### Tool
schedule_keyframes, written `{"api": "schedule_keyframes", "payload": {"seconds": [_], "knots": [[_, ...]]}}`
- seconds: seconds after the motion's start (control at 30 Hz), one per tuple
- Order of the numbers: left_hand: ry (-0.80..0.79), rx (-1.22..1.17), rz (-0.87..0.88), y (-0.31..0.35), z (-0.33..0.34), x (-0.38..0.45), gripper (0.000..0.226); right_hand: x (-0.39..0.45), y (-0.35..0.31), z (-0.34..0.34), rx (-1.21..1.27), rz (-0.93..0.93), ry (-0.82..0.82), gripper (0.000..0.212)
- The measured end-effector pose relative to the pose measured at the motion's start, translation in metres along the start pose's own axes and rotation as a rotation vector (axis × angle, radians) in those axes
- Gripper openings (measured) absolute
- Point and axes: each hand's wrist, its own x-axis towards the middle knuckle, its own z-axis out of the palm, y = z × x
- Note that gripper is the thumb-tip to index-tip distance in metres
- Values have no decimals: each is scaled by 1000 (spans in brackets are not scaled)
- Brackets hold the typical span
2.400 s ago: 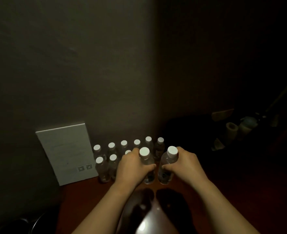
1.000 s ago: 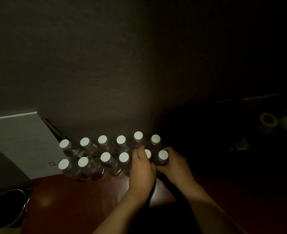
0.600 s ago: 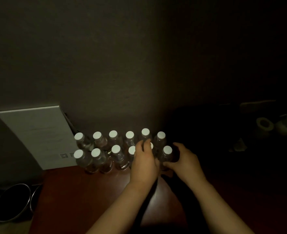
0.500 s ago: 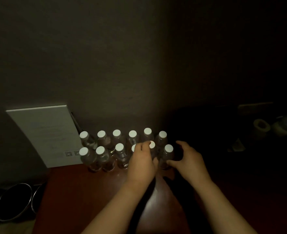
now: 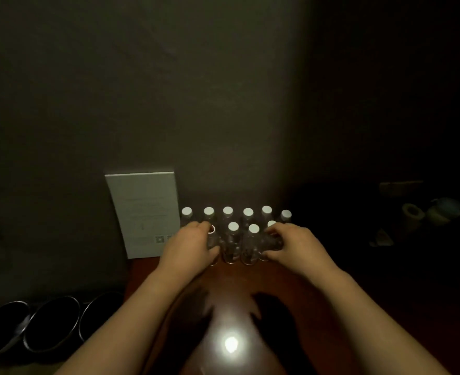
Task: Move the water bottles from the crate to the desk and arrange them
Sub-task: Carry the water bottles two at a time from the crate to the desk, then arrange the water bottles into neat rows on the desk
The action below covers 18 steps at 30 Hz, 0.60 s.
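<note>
Left hand (image 5: 189, 250) is curled round the left end of the front row of clear, white-capped water bottles (image 5: 232, 240); right hand (image 5: 295, 246) is curled round the right end. Two rows are stood mid-frame on a glossy reddish desk (image 5: 250, 307), against a dim matte wall (image 5: 169, 90). A pale card (image 5: 142, 212) is leaned left.
</note>
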Motion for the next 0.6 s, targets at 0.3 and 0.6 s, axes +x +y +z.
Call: {"api": "schedule_keyframes", "payload": {"seconds": [0.3,0.6], "knots": [[47,0,-25,-60,-49,-6,45,-17,-60,-4,-141,-82,-19,51],[26,10,-44,-78,-43,13,46,22,-76,-6,-229,-150,-57,47]]}}
